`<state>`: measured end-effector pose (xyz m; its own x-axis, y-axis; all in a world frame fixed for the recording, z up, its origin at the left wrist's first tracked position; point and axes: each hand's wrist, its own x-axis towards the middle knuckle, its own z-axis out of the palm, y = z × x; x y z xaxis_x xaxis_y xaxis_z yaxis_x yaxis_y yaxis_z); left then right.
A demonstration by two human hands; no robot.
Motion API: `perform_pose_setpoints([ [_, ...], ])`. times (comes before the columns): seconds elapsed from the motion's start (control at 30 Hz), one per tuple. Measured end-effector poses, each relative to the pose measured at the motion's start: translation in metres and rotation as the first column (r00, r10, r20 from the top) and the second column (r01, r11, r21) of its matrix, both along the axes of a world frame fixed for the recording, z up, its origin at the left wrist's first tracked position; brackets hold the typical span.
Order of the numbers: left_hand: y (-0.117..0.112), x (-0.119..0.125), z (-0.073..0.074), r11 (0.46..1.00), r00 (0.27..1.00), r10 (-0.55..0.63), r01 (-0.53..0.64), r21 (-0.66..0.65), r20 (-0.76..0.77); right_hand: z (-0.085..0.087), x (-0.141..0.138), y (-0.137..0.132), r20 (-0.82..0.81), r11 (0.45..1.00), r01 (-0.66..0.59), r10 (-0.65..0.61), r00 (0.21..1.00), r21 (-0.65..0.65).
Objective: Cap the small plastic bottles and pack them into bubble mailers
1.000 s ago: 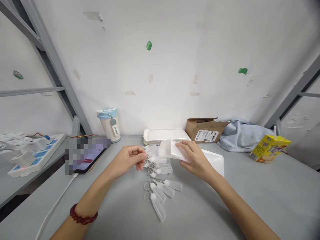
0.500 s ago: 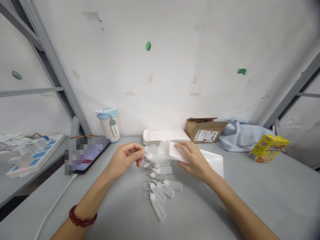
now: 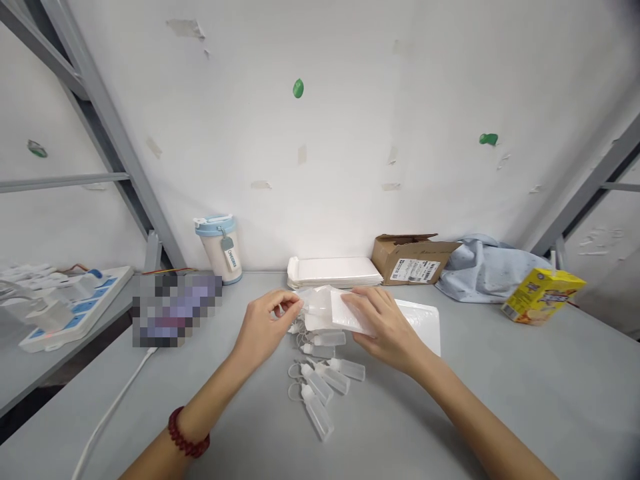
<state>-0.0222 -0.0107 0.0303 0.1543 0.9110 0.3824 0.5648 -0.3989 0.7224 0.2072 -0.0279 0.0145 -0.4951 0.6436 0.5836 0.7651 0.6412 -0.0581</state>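
Clock centred on the envelope in hand, 12 = toward the wall. Right hand point(image 3: 383, 330) holds the white padded envelope point(image 3: 345, 313) from its 3 o'clock side, thumb below, fingers over the top; mouth faces 9, translucent flap spread. Left hand point(image 3: 270, 327) sits at 9, right at that mouth, thumb and fingertips in a narrow pinch; can't tell if they're on a bottle's cap end or the flap edge. One clear shape shows at the mouth; too overlapped to say how far in. Small clear squeeze bottles point(image 3: 317, 413) with white caps and ring loops lie loose on the grey desk point(image 3: 425, 427) from 6 to 8, several touching or overlapping, upper ones partly hidden under the envelope. Stack of white envelopes point(image 3: 336, 271) lies at 12, by the wall. Opened cardboard box point(image 3: 415, 261) just beside it at 2, pale blue cloth point(image 3: 490, 270) between 2 and 3, yellow carton point(image 3: 543, 297) tilted at 3. Lidded tumbler point(image 3: 220, 250) stands at 10. Pixelated device point(image 3: 180, 307) at 9, white cable point(image 3: 113, 410) running from it toward 7. Power strip point(image 3: 75, 313) farther out at 9. Red beaded bracelet point(image 3: 187, 437) on left wrist.
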Motion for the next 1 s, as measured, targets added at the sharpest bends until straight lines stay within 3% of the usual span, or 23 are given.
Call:
perform_pose_setpoints([
  [0.13,-0.003,0.007,-0.006,1.0,0.999,-0.015,0.015,0.016,-0.03,0.0,-0.007,-0.005,0.018,1.0,-0.02,0.019,1.0,0.009],
  [0.27,-0.009,0.013,-0.007,0.989,0.989,-0.144,0.145,-0.042,0.02,0.001,-0.009,-0.006,0.018,1.0,-0.019,0.019,1.0,0.009],
  [0.37,-0.013,0.014,-0.003,0.975,0.975,-0.219,0.22,-0.041,0.035,-0.001,-0.006,-0.003,0.005,1.0,-0.006,0.006,1.0,0.018],
  [0.5,-0.012,0.007,0.005,0.981,0.981,-0.191,0.191,-0.03,0.023,-0.003,0.001,0.004,-0.021,0.999,0.043,-0.043,0.999,0.017],
  [0.6,-0.009,0.0,0.012,0.972,0.976,-0.215,0.216,-0.093,0.022,-0.003,0.006,0.007,-0.036,0.996,0.088,-0.088,0.995,0.014],
  [0.67,-0.008,-0.003,0.014,0.94,0.959,-0.282,0.282,-0.194,0.029,-0.003,0.009,0.009,-0.041,0.994,0.108,-0.108,0.993,0.018],
  [0.8,-0.009,-0.002,0.01,0.801,0.887,-0.461,0.407,-0.44,-0.019,-0.004,0.012,0.011,-0.042,0.991,0.131,-0.13,0.991,0.039],
  [1.0,-0.012,0.005,-0.006,0.708,0.85,-0.526,0.413,-0.573,-0.038,-0.005,0.013,0.012,-0.038,0.992,0.122,-0.12,0.992,0.035],
])
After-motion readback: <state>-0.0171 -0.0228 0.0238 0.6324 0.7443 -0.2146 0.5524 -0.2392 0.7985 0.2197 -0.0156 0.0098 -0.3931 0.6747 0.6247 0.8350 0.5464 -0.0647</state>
